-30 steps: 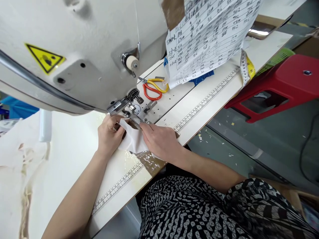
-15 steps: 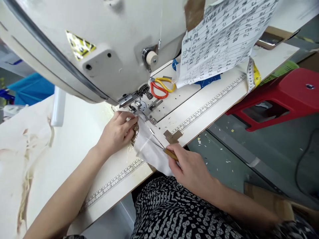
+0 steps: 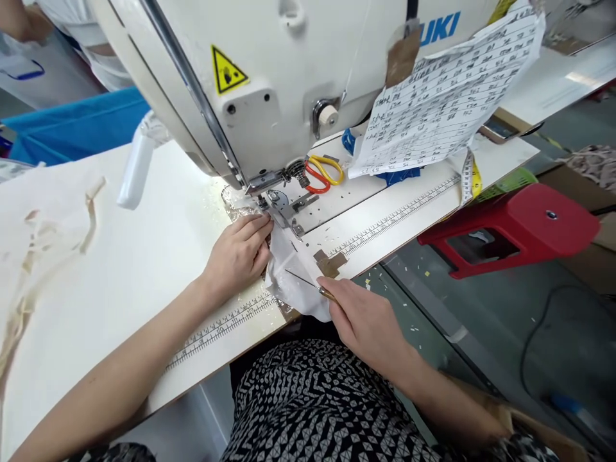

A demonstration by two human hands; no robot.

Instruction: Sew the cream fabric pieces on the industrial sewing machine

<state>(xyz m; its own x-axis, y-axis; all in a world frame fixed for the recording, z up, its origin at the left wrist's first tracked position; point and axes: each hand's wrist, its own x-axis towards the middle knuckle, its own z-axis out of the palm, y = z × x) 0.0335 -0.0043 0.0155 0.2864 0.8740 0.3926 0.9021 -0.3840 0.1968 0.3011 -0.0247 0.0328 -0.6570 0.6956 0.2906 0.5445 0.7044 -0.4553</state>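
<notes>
White fabric (image 3: 293, 273) lies under the needle area of a sewing machine (image 3: 269, 45) and hangs toward the table's front edge. My left hand (image 3: 240, 250) presses on the fabric's left side close to the presser foot (image 3: 264, 203), its fingers bent together. My right hand (image 3: 368, 317) is closed around a thin pointed tool with a brownish handle (image 3: 328, 294). The tool's tip is over the fabric. Red and yellow-handled scissors (image 3: 325, 173) lie behind the needle area.
A handwritten sheet (image 3: 447, 96) hangs at the machine's right, near a tape measure (image 3: 469, 176). A red stool (image 3: 543, 218) stands at the right. Fabric strips (image 3: 91, 215) lie on the left. Behind a blue cloth bin (image 3: 81, 125), part of another person (image 3: 96, 38) shows.
The view has shifted, showing more of the machine and another person. My left fingers lie flatter on the fabric, and the pointed tool has turned, with its tip farther from the presser foot.
</notes>
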